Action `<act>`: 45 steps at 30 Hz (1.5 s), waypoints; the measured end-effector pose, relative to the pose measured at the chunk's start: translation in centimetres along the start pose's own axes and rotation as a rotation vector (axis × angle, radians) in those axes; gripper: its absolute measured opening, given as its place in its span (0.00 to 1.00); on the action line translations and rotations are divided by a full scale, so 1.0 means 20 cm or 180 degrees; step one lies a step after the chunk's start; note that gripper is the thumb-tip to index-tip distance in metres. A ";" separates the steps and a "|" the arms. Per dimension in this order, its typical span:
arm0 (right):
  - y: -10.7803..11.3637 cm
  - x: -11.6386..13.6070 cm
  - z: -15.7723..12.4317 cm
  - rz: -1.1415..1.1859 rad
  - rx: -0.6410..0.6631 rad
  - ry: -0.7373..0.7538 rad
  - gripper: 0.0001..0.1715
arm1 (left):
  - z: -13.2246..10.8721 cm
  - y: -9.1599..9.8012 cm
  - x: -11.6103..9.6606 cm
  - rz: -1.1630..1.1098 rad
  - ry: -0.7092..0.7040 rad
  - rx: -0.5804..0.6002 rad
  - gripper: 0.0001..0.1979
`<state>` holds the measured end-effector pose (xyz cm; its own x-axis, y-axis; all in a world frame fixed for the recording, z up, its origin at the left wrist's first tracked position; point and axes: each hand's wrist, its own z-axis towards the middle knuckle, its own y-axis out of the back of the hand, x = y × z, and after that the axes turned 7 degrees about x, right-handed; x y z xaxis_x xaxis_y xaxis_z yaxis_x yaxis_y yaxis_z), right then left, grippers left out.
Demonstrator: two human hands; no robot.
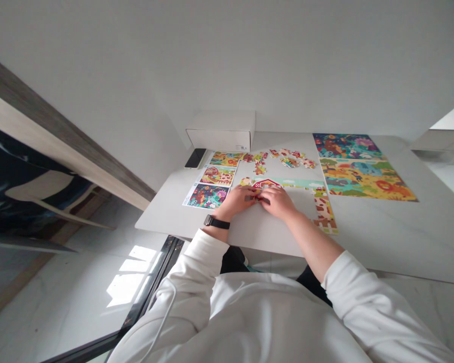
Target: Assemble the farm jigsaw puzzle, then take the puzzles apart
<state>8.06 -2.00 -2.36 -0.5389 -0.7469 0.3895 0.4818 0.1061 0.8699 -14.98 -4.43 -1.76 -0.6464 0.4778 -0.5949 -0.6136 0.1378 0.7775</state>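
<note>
My left hand and my right hand meet over the table, fingers bent around a small jigsaw piece that they mostly cover. Just beyond them is a partly joined jigsaw puzzle, with a red barn roof and a strip of sky along its top. Its right side runs down toward me as a column of joined pieces with brown-and-white patches. Loose jigsaw pieces lie scattered behind it. Left of my left hand is a reference sheet with three small pictures.
A white box stands against the wall, with a dark-screened phone beside it. Two finished puzzle pictures, a dark night scene and a yellow animal scene, lie flat on the right of the white table.
</note>
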 end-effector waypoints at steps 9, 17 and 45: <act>0.00 -0.01 -0.01 0.0109 0.0058 0.0008 0.12 | -0.01 0.01 -0.04 -0.0223 -0.0085 -0.0150 0.11; 0.32 -0.08 -0.17 0.0290 -0.0482 -0.0457 0.15 | 0.00 0.02 -0.05 -0.0198 -0.0090 -0.0120 0.09; 0.51 -0.34 -0.84 -0.0040 0.0444 -0.0760 0.27 | 0.10 -0.04 0.01 0.0033 -0.0107 0.0011 0.14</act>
<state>28.35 -6.85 -1.17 -0.6998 -0.5746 0.4243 0.3832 0.1993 0.9019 -13.64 -2.63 -2.10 -0.6371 0.5080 -0.5796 -0.6053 0.1358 0.7843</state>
